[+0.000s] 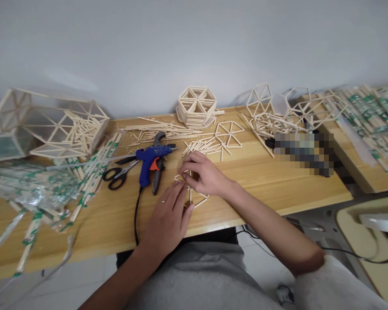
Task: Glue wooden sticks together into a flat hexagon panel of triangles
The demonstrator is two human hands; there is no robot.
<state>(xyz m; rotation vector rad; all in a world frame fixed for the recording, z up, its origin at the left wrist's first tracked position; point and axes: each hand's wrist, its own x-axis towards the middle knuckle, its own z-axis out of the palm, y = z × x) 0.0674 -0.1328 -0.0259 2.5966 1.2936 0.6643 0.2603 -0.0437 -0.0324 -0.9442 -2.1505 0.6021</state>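
Observation:
A small wheel-like frame of thin wooden sticks lies on the table close to my body, partly covered by my hands. My left hand rests on its left side, fingers together on the sticks and thumb at its lower edge. Over its upper part, my right hand has curled fingers and a thumb pinched at a stick; the fingertips hide most of that stick. Left of the frame lies a blue hot glue gun with an orange trigger, its nozzle pointing right. Grey-handled pliers lie against it, with black-handled scissors beside.
Loose cut sticks lie beyond my hands, beside a finished hexagonal frame. A stack of hexagonal frames stands by the wall. Larger stick structures and wrapped chopsticks fill the left; more frames sit right. The gun's cord crosses the front edge.

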